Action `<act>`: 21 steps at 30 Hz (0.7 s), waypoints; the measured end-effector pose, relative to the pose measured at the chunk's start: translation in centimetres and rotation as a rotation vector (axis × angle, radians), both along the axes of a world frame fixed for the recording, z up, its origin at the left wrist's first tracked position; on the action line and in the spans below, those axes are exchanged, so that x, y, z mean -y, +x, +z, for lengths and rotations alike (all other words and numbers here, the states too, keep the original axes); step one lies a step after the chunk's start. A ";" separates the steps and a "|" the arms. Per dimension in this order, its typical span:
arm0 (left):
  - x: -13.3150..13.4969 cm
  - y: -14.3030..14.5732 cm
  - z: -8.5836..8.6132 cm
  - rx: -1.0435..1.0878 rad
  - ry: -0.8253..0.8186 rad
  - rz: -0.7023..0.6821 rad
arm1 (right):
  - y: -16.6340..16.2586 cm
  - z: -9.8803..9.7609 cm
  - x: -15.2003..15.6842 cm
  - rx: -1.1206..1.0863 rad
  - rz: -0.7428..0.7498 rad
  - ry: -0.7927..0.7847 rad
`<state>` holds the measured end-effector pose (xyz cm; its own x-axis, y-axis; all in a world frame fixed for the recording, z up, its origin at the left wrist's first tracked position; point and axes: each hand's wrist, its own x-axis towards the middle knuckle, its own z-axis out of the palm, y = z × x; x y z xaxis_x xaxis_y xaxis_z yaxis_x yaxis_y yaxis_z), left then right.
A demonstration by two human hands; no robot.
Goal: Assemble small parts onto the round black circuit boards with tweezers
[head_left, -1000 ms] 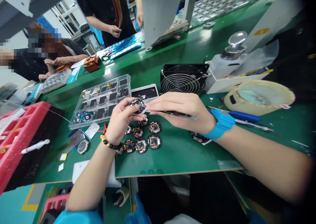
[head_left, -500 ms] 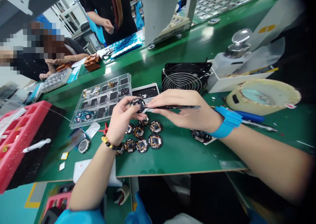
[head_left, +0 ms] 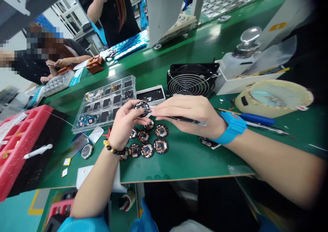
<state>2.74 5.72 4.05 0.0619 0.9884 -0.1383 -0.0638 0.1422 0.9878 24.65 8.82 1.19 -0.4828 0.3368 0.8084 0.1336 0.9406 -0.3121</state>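
Observation:
Between the thumb and fingers of my left hand (head_left: 125, 122) is a small round black electronic module (head_left: 141, 105), held up over the bench. My right hand (head_left: 189, 114) pinches a pair of dark metal tweezers (head_left: 189, 120), whose tips meet the module's right edge; what exactly they touch there is too small to tell. Below my hands, several similar round modules (head_left: 160, 145) with square centres lie in loose rows on the green bench (head_left: 194, 163). Another dark module (head_left: 208, 141) is partly hidden under my right wrist.
A clear compartment tray (head_left: 105, 102) and a small white box (head_left: 151, 95) lie behind my hands. The fan (head_left: 191, 80) stands further right, near a dispenser bottle (head_left: 242, 56) and a round tub (head_left: 275, 97). At left is a pink foam holder (head_left: 25, 140). Two co-workers sit or stand across the bench.
My right hand has turned slightly, and the back end of the tweezers has dropped lower. The module stays in my left hand. The standing co-worker's hands have risen.

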 end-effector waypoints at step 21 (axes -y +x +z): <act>0.0 0.0 -0.2 -0.081 -0.009 -0.033 | 0.1 0.4 -0.5 -0.005 0.008 -0.208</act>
